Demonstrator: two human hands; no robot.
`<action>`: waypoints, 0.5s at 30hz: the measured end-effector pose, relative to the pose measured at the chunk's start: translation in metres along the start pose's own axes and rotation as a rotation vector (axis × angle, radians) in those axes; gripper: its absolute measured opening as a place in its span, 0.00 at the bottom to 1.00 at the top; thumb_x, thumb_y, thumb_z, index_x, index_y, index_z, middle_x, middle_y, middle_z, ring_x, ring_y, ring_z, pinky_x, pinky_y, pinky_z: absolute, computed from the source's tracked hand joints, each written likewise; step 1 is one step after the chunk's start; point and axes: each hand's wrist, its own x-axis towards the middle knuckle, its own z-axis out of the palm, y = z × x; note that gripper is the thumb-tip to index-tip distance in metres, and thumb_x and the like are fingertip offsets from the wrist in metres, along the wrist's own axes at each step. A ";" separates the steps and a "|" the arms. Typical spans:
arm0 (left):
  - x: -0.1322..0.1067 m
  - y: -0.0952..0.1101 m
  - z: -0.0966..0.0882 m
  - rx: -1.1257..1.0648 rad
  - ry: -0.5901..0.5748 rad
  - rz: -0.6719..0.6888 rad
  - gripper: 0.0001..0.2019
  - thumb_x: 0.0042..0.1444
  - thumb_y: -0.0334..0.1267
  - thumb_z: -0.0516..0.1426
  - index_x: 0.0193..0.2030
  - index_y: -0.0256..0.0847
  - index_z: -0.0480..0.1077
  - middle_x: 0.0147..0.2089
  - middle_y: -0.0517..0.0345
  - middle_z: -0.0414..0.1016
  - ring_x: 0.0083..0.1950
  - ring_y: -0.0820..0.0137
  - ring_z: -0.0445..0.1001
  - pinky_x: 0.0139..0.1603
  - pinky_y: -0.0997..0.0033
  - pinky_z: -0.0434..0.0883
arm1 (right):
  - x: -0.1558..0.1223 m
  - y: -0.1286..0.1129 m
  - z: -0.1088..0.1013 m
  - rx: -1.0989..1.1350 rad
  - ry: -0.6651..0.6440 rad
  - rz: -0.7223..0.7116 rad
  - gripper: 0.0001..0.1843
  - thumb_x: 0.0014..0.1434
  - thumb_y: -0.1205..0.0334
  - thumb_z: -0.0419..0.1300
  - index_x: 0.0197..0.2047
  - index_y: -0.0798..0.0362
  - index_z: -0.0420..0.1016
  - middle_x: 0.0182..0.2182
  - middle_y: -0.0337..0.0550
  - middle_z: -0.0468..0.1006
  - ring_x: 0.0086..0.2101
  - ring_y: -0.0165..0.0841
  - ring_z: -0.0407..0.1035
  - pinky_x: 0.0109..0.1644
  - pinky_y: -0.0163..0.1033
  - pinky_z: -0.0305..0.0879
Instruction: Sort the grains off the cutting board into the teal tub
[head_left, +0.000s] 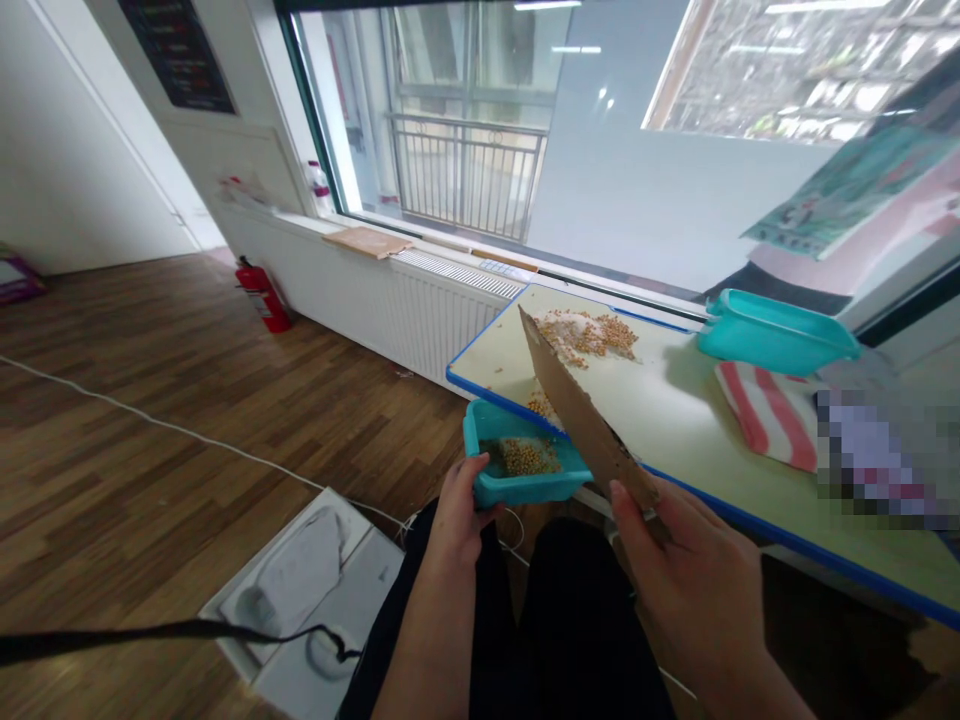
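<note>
My left hand (457,510) grips the near left side of a teal plastic basin (525,489), held at the table's front edge. Small yellowish-brown beans or grains (529,457) lie inside the basin. In my right hand (682,550) is a long flat piece of cardboard (574,400), tilted with its far end over the tabletop. Beyond it, a pile of grains mixed with white powder (589,332) is spread on the cream table (660,400) with a blue edge. A smaller heap of grains sits by the edge above the basin, partly hidden by the cardboard.
A second teal basin (780,333) stands at the table's back right, near a red-and-white striped cloth (769,412). A radiator (397,310) runs under the window. A fire extinguisher (262,295), a white cable (187,433) and a white box (322,590) are on the wooden floor.
</note>
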 end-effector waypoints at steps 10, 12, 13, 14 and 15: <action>0.001 0.003 -0.001 -0.011 0.008 0.003 0.17 0.54 0.45 0.64 0.48 0.42 0.72 0.44 0.51 0.73 0.40 0.65 0.73 0.32 0.67 0.75 | 0.000 0.001 -0.004 -0.218 0.063 0.037 0.19 0.69 0.51 0.54 0.38 0.51 0.84 0.20 0.42 0.77 0.21 0.35 0.72 0.28 0.38 0.66; 0.003 0.004 -0.002 -0.009 0.010 0.005 0.17 0.54 0.45 0.63 0.49 0.41 0.72 0.44 0.50 0.74 0.40 0.65 0.73 0.32 0.68 0.75 | 0.005 0.007 -0.003 -0.257 0.091 0.016 0.20 0.69 0.51 0.54 0.39 0.52 0.84 0.19 0.42 0.77 0.20 0.35 0.72 0.26 0.37 0.63; 0.003 0.004 -0.002 -0.009 0.015 0.007 0.17 0.55 0.44 0.63 0.49 0.41 0.72 0.44 0.50 0.74 0.39 0.65 0.73 0.32 0.68 0.75 | 0.007 0.011 -0.002 -0.272 0.098 0.002 0.20 0.69 0.51 0.54 0.39 0.53 0.84 0.20 0.42 0.78 0.20 0.35 0.72 0.25 0.37 0.61; 0.004 0.004 -0.003 -0.009 0.023 0.010 0.17 0.55 0.44 0.63 0.49 0.41 0.72 0.45 0.50 0.74 0.39 0.65 0.73 0.32 0.68 0.75 | 0.010 0.014 -0.001 -0.283 0.106 -0.010 0.19 0.69 0.52 0.55 0.38 0.54 0.83 0.21 0.42 0.78 0.20 0.35 0.72 0.25 0.37 0.59; 0.005 0.004 -0.003 -0.010 0.031 0.015 0.17 0.55 0.44 0.63 0.50 0.41 0.72 0.45 0.50 0.74 0.39 0.65 0.73 0.32 0.68 0.75 | 0.012 0.018 0.001 -0.291 0.114 -0.019 0.20 0.69 0.52 0.55 0.35 0.54 0.82 0.21 0.43 0.79 0.20 0.35 0.72 0.24 0.37 0.58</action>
